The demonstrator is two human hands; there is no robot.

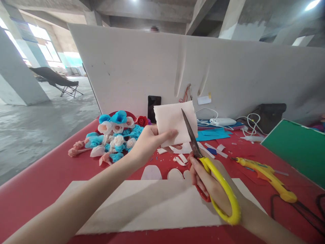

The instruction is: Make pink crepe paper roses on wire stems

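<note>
Gripping a cream paper piece (170,118) above the red table (38,206), the left hand (152,138) has fingers hidden behind it. The right hand (210,184) clasps scissors (200,156), their blades overlapping the paper; contact cannot be told. Markings on the yellow glue gun (270,179) look too blurred to read. Concrete pillars (19,73) stand beyond.

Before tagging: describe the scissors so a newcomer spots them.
On the red table, find the long cream sheet. The right hand, over its right part, holds the scissors. Their red-and-yellow handles set them apart from the yellow glue gun farther right.
</note>
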